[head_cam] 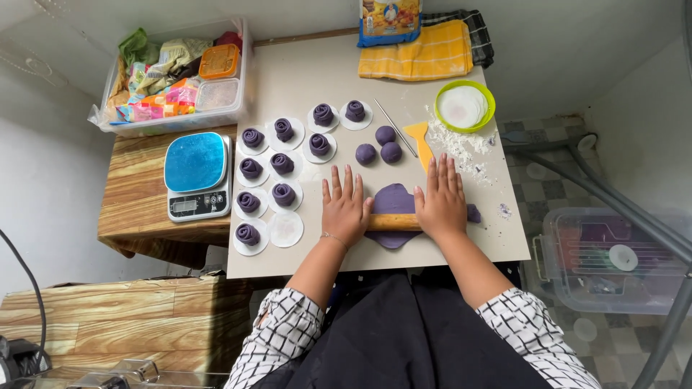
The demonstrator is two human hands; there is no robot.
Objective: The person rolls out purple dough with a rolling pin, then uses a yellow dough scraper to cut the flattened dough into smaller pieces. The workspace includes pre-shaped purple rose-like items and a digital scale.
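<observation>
While both palms are pressed flat on wooden rolling pin (393, 222), pin is seen lying crosswise, long axis left to right, square to forearms. Left hand (346, 209) is laid over left end, right hand (441, 202) over right end; fingers extended, spread, nothing gripped. Neither hand is nearer. Purple dough sheet (393, 200) is spread beneath pin on beige board (303, 86), stretched away-and-toward body. Pin's right tip probably hidden under right palm.
</observation>
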